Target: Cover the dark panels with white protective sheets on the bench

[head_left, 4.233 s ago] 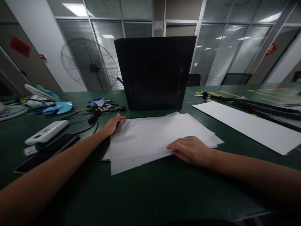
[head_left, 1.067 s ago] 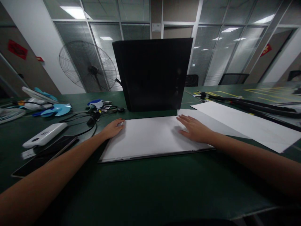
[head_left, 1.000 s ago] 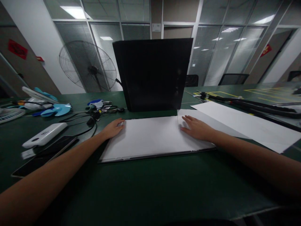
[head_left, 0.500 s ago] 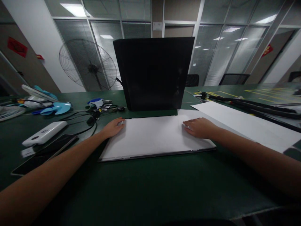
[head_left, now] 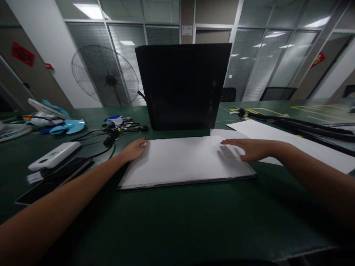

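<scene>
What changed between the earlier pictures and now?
The loose, fanned sheets are now one squared paper stack. The right hand moved from its near edge to its right edge, open. The left hand stayed on the far left corner; the black box did not move.

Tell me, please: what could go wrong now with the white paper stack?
The right hand seems to hover flat over the paper stack, so a careless sweep could push the top sheets out of line. The left hand pins only one far corner, so the stack might turn.
</scene>
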### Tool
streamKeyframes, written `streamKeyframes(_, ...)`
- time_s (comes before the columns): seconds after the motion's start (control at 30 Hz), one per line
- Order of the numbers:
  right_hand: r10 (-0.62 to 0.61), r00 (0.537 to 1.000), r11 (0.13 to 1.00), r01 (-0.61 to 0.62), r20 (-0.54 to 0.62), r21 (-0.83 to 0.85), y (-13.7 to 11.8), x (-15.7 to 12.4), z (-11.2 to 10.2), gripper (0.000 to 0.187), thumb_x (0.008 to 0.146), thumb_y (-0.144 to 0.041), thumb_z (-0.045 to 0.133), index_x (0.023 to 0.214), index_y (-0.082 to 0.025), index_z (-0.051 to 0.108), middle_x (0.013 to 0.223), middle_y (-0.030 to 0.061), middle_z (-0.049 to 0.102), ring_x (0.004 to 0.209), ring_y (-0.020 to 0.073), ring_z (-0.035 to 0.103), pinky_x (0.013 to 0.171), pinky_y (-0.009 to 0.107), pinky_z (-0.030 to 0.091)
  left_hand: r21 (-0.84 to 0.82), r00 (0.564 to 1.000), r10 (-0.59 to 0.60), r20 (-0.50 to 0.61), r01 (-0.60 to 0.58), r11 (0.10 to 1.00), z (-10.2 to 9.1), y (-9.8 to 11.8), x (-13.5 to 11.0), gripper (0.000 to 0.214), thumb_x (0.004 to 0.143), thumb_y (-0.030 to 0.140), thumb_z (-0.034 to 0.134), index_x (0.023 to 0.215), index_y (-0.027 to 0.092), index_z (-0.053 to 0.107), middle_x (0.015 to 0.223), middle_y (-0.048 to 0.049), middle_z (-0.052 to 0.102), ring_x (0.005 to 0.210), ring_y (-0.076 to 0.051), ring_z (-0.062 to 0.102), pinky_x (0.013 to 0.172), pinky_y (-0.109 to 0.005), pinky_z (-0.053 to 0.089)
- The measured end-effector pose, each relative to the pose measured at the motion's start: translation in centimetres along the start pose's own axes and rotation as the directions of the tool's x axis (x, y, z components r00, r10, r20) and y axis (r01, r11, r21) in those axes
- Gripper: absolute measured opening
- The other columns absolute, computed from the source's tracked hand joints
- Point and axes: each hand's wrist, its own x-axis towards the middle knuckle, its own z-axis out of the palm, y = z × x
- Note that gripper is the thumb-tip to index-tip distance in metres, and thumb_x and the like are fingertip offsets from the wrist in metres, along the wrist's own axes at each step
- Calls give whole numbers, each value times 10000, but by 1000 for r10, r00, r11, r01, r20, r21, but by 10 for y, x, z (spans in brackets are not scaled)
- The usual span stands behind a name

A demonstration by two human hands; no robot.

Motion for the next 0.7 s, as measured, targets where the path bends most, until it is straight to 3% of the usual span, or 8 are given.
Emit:
streamKeyframes(0.17,25,1000,998,-25,8,-66,33,1,8,1092,705,-142,628,1706,-266,209,1741,135,188,1591,408,133,1212,681,257,18,1000,-13,10,12,1000,4,-3,3,531,888,335,556,1370,150,679,1608,-147,511,1489,-308,488,1279,-420,303)
streamKeyframes(0.27,23,1000,997,-21,20,-68,30,6,9,1132,695,-150,636,1711,-301,160,1756,97,144,1602,403,75,1242,706,159,15,1000,-23,10,23,1000,5,-5,6,539,893,367,560,1379,165,673,1601,-123,527,1489,-291,489,1278,-401,301)
streamKeyframes(0.4,3,994,999,-8,113,43,15,2,-2,1159,734,-241,681,1714,-338,70,1776,37,36,1613,368,-19,1282,631,101,-5,1000,-27,1,27,1000,8,-6,9,541,903,402,548,1369,160,675,1566,-105,576,1470,-267,513,1271,-370,310)
streamKeyframes(0.53,47,971,991,-75,233,115,7,-8,-10,1174,727,-251,711,1709,-361,76,1779,20,23,1617,362,-17,1290,576,107,-1,1000,-14,-6,14,1000,9,-6,11,543,893,401,557,1358,147,678,1560,-116,580,1461,-279,523,1265,-378,323)
streamKeyframes(0.7,79,978,987,-104,194,121,5,-11,-10,1162,712,-205,723,1704,-356,138,1773,55,63,1611,386,30,1273,588,159,10,1000,-16,-14,16,1000,8,-3,9,526,906,407,548,1354,166,683,1572,-111,568,1477,-279,505,1270,-393,316)
